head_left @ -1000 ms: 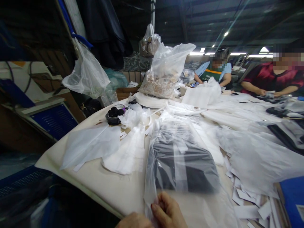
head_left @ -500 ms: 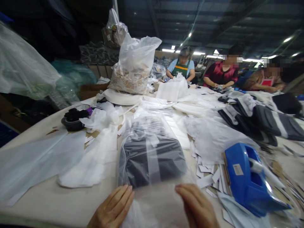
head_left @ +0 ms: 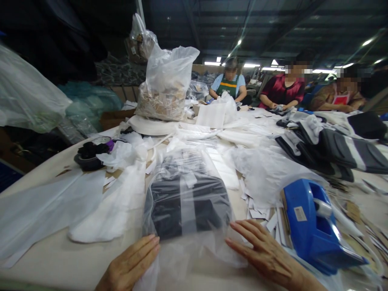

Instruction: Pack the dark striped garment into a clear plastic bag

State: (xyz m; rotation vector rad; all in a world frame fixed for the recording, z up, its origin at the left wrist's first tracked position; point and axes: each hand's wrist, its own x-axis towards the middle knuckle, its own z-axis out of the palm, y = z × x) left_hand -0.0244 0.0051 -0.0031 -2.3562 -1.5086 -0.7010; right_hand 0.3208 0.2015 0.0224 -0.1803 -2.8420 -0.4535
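Note:
A clear plastic bag (head_left: 209, 246) lies flat on the table in front of me, with a dark, flat, folded-looking item (head_left: 169, 202) inside it. A pale strip runs down the middle of that item, and printed text shows on the bag's far end. At the bag's near left edge, my left hand (head_left: 129, 262) has its fingers pressed together over the loose plastic, its thumb hidden. My right hand (head_left: 257, 246) is open at the near right side, fingers spread and touching the plastic.
A blue tape dispenser (head_left: 315, 226) stands at right near white paper scraps. White foam sheets (head_left: 106, 210) lie at left, near a dark bowl (head_left: 89, 159). Dark bagged goods (head_left: 342, 149) pile up at far right. A large filled bag (head_left: 166, 89) stands behind; several people work across the table.
My right hand has moved right and spread its fingers from a curled pose. My left hand has shifted slightly left, still at the bag's edge. The view has shifted a little.

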